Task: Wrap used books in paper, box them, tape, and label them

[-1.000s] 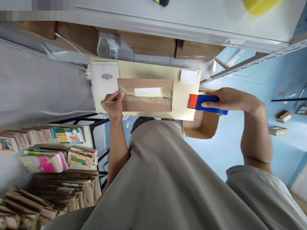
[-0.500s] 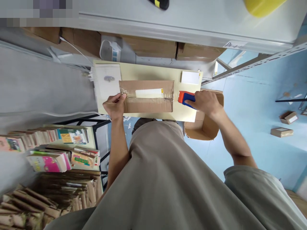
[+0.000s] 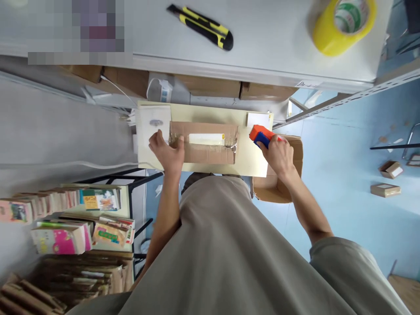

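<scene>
A closed cardboard box (image 3: pixel 210 156) lies lengthwise on a pale yellow table (image 3: pixel 249 164), with clear tape along its top and a white label (image 3: pixel 206 139) on it. At the box's left end is my left hand (image 3: pixel 169 154), its thumb and fingers spread apart, the thumb over the box's edge. My right hand (image 3: pixel 280 156) is wrapped round an orange and blue tape dispenser (image 3: pixel 260 135), held off the box's right end. No roll can be made out on the dispenser.
White papers (image 3: pixel 154 144) lie at the table's left, and a white label stack (image 3: pixel 257 119) at the back right. A shelf (image 3: pixel 262 52) above holds a utility knife (image 3: pixel 203 27) and yellow tape roll (image 3: pixel 328 35). An open carton (image 3: pixel 295 151) stands right; books (image 3: pixel 62 236) fill shelves at left.
My left hand has loosened its pinch at the box's left end and spread its fingers. The tape dispenser has turned in my right hand. The view has shifted, showing more of the upper shelf.
</scene>
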Motion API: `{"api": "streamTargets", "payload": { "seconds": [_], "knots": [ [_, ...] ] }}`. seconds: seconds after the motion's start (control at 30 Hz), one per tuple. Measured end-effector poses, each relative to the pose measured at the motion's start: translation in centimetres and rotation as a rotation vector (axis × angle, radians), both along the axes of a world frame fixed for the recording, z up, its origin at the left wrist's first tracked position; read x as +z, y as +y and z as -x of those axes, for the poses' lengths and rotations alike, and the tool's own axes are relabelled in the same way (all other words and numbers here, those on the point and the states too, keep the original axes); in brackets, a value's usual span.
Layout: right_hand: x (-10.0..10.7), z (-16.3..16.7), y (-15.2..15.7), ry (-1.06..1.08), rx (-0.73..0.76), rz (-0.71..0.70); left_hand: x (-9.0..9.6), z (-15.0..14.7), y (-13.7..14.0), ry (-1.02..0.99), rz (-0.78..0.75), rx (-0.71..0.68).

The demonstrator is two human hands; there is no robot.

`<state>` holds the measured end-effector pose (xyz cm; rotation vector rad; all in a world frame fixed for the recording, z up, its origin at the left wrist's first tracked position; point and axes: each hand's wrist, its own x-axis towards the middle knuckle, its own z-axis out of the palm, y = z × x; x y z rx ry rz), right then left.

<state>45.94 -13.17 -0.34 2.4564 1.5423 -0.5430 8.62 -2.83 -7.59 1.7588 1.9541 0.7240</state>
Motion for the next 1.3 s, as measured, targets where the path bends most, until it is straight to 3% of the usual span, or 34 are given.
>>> {"api": "streamTargets", "payload": {
  "seconds": [0.07, 0.1, 0.27, 0.37, 0.47, 0.6, 0.73, 0.87, 0.97, 1.03, 1.13, 1.3],
  "knots": [
    [1.6, -0.7, 0.3, 0.046, -0.027, -0.15, 1.2, -2.9, 0.4, -0.007, -0.139, -0.018],
    [2.4, -1.0, 0.7, 0.072, -0.024, -0.228, 2.1, -5.0, 0.6, -0.054, -0.19, -0.091],
    [7.3, -1.8, 6.0, 0.086, 0.133, -0.559, 6.8, -17.9, 2.2, -0.283, -0.308, -0.666],
    [9.8, -2.0, 11.1, 0.003, 0.161, -0.633, 8.2, -24.0, 4.4, -0.344, -0.36, -0.811],
    [9.8, -2.5, 16.4, -0.029, 0.13, -0.587, 8.6, -26.3, 6.2, -0.391, -0.377, -0.821],
    [7.3, -3.5, 21.4, 0.015, 0.132, -0.623, 8.6, -24.3, 5.8, -0.391, -0.331, -0.831],
    [6.7, -3.2, 21.3, 0.0, 0.035, -0.589, 7.6, -18.5, 4.4, -0.329, -0.238, -0.737],
    [5.7, -0.8, 14.2, 0.015, -0.054, -0.653, 4.2, -8.6, 3.1, -0.244, -0.108, -0.419],
    [2.6, 2.9, 6.4, 0.2, -0.061, -0.512, 1.5, -0.9, 0.8, -0.186, 0.035, -0.083],
    [0.3, 6.3, 1.9, 0.365, -0.09, -0.389, 0.5, 2.4, -1.1, -0.195, 0.118, 0.043],
    [-2.5, 11.1, -1.6, 0.476, -0.154, -0.281, 0.3, 3.5, -3.4, -0.252, 0.183, 0.061],
    [-5.6, 13.7, -1.3, 0.368, -0.26, -0.299, 0.5, 1.0, -3.8, -0.145, 0.217, 0.018]
  ]
}}
